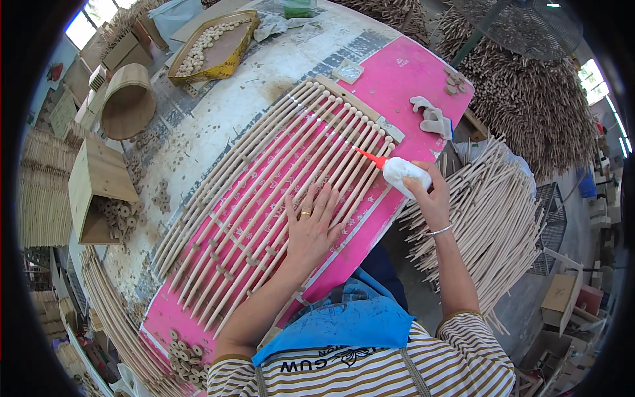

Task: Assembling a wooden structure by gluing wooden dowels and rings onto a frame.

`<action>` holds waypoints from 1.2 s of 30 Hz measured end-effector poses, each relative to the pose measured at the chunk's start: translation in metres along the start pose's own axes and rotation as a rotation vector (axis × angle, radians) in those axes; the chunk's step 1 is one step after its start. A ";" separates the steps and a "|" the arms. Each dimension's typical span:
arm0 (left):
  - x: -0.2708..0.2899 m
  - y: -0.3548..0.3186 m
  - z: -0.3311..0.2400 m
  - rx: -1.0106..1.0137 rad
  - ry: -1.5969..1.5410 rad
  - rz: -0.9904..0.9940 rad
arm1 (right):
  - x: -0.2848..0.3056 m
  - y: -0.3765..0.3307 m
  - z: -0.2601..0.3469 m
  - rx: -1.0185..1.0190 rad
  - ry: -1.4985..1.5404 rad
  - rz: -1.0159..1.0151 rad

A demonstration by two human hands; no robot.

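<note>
While the pink board (423, 79) covers most of the bench (264, 73), the row of wooden rods (278, 192) lying side by side across it looks light, stiff and prone to rolling, best steadied from above. Left hand (309, 228) lies spread flat on the rods near the board's near edge. Right hand (426, 195) is wrapped around a white glue bottle (402, 172), soft and squeezable, its red nozzle (369, 157) at the rod ends. Whether glue is coming out cannot be made out; the loose rods beyond the board's right edge are partly cut off.
</note>
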State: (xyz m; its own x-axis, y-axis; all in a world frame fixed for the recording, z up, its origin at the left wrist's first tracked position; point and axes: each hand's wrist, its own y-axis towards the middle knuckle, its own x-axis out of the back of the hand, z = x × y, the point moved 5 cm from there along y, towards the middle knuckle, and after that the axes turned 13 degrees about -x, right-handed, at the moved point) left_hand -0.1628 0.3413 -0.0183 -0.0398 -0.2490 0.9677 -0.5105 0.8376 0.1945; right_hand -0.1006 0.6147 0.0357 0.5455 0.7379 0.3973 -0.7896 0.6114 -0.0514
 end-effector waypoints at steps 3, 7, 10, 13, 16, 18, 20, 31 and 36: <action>-0.001 0.000 0.000 0.002 0.003 0.012 | 0.002 -0.001 0.002 -0.009 -0.022 0.002; -0.004 0.000 0.000 -0.005 0.011 0.017 | 0.002 -0.001 -0.009 -0.024 -0.030 -0.013; -0.004 -0.001 0.000 -0.009 0.028 0.019 | 0.001 -0.004 -0.009 -0.030 -0.047 -0.025; -0.003 0.000 0.000 -0.009 0.034 0.019 | 0.003 -0.006 -0.012 -0.034 -0.015 -0.026; -0.002 0.000 0.000 -0.004 0.023 0.018 | 0.005 -0.007 -0.013 -0.027 0.002 -0.004; -0.003 -0.001 0.000 -0.004 0.019 0.018 | 0.010 -0.010 -0.011 -0.056 0.043 0.006; -0.004 -0.001 0.000 -0.011 0.041 0.004 | 0.014 -0.008 -0.015 -0.053 0.045 -0.006; -0.003 -0.001 0.001 -0.008 0.019 0.018 | 0.015 -0.013 -0.009 -0.020 -0.105 -0.056; -0.002 0.000 0.000 0.001 0.012 0.032 | 0.018 -0.019 -0.011 -0.037 -0.040 -0.040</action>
State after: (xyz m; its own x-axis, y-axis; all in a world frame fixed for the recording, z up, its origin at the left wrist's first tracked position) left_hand -0.1627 0.3420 -0.0202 -0.0459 -0.2165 0.9752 -0.5103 0.8443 0.1634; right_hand -0.0725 0.6202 0.0335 0.5643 0.7011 0.4359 -0.7561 0.6509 -0.0683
